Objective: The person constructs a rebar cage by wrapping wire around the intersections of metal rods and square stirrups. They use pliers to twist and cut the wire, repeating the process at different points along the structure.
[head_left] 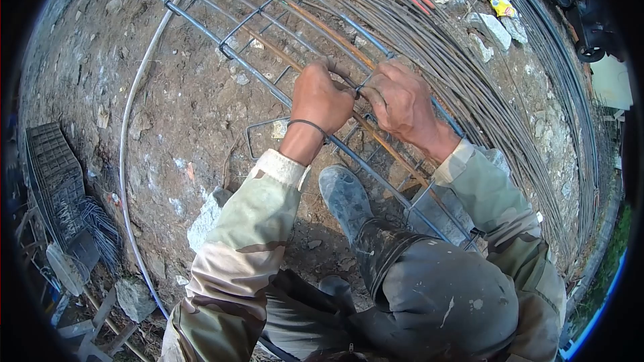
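Note:
A long rebar cage (265, 10) of bluish and rusty bars with square stirrups runs diagonally from the upper left to my knee. My left hand (322, 99) is closed over it, fingers curled round a dark, thin steel stirrup between the bars. Close beside it my right hand (398, 99) is also closed, thumb and fingers pinched at the same crossing. Whatever lies inside that pinch is hidden. A rusty bar (396, 152) passes under both hands. One loose-looking bent stirrup end (251, 140) sticks out left of the cage.
Loose steel rods (463, 80) lie bundled to the right. A pale hose (127, 114) curves across the dirt at left. Stacked wire mesh (54, 167) and a rock (135, 299) are at the left edge. My boot (344, 197) stands close to the cage, near a concrete chunk (208, 219).

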The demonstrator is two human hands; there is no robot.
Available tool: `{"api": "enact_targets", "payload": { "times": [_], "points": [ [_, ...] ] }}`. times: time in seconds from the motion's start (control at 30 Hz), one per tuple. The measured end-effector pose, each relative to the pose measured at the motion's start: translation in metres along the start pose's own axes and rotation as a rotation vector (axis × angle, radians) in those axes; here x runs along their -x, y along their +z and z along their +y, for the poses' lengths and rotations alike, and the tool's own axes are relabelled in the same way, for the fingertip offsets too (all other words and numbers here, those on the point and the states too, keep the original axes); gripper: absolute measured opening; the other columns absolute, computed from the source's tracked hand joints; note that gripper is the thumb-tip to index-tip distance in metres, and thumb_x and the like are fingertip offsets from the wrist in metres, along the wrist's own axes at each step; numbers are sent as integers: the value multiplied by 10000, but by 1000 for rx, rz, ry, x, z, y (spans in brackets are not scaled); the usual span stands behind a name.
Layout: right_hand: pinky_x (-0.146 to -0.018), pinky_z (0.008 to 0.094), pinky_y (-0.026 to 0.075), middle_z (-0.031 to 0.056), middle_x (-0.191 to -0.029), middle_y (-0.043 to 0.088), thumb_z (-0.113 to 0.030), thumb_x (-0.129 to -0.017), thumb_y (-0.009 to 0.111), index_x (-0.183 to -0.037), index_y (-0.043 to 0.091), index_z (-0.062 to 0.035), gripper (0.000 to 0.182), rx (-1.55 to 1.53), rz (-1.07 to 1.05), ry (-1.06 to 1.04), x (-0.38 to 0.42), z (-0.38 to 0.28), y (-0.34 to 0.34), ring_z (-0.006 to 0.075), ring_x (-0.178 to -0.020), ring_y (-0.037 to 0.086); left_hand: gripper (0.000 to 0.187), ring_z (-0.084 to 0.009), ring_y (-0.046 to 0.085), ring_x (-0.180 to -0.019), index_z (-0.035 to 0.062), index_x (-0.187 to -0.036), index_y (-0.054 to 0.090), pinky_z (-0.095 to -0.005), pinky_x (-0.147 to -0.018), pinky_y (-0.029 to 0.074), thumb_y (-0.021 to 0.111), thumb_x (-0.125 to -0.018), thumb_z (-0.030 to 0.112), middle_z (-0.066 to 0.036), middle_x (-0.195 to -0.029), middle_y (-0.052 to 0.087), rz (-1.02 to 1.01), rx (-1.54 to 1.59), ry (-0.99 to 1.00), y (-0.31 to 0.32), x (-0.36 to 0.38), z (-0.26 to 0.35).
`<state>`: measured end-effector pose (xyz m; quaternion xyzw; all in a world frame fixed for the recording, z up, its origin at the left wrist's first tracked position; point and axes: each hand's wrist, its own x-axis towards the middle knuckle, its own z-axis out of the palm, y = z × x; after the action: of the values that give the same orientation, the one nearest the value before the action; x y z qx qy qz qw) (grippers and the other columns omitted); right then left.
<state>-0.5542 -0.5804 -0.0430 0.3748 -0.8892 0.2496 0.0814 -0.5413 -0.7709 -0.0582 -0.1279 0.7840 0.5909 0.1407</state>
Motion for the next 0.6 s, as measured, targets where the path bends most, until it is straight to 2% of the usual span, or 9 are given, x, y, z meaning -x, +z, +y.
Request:
{"api": "enact_targets", "payload": {
  "times": [0.1,0.23,0.3,0.43,0.5,0.53,0.6],
  "points": [
    [-817,472,540,209,-985,635,-41,-800,725,-879,649,33,132,93,-45,-116,-1,3,-1,394,-927,634,219,-288,777,-805,-23,-990,713,-382,-755,588,739,-773,-13,-177,-802,759,-13,20,2,-1,2,1],
    [-831,478,545,221,-1007,635,-49,-821,717,-872,638,29,122,89,-29,-130,-5,3,1,402,-939,639,220,-313,779,-816,-26,-998,710,-396,-758,590,732,-780,-11,-195,-822,765,-22,-8,31,-2,4,1],
    [-846,485,548,235,-1024,630,-53,-840,709,-885,632,35,125,84,-96,-8,-9,-1,3,401,-959,644,242,-345,779,-847,-29,-1025,704,-418,-779,591,724,-784,-10,-217,-862,773,-10,-36,36,-2,7,2],
    [-857,488,546,239,-1054,639,-82,-888,711,-930,677,56,148,83,-209,50,-18,-5,-21,407,-945,652,266,-364,778,-888,-26,-1055,699,-434,-804,593,701,-789,-19,-229,-899,779,26,-47,128,3,10,-8],
    [-817,435,548,208,-1032,668,-110,-925,713,-997,730,52,178,-115,-223,217,-21,-3,-52,345,-869,672,290,-365,779,-917,-21,-1088,696,-434,-822,598,688,-798,-26,-220,-919,786,23,-50,148,2,15,-4],
    [-817,435,548,208,-1032,668,-110,-925,713,-997,730,52,178,-109,-222,220,-20,-6,-70,345,-869,672,290,-365,779,-917,-21,-1088,696,-434,-822,598,688,-798,-26,-220,-919,786,19,-47,153,2,15,-4],
    [-761,369,538,171,-995,694,-134,-953,710,-1037,768,23,187,-126,-41,452,-5,-16,-102,271,-804,670,270,-351,785,-911,-15,-1084,714,-421,-819,607,687,-815,-17,-212,-928,791,13,-40,156,2,15,-6]
  ]
}}
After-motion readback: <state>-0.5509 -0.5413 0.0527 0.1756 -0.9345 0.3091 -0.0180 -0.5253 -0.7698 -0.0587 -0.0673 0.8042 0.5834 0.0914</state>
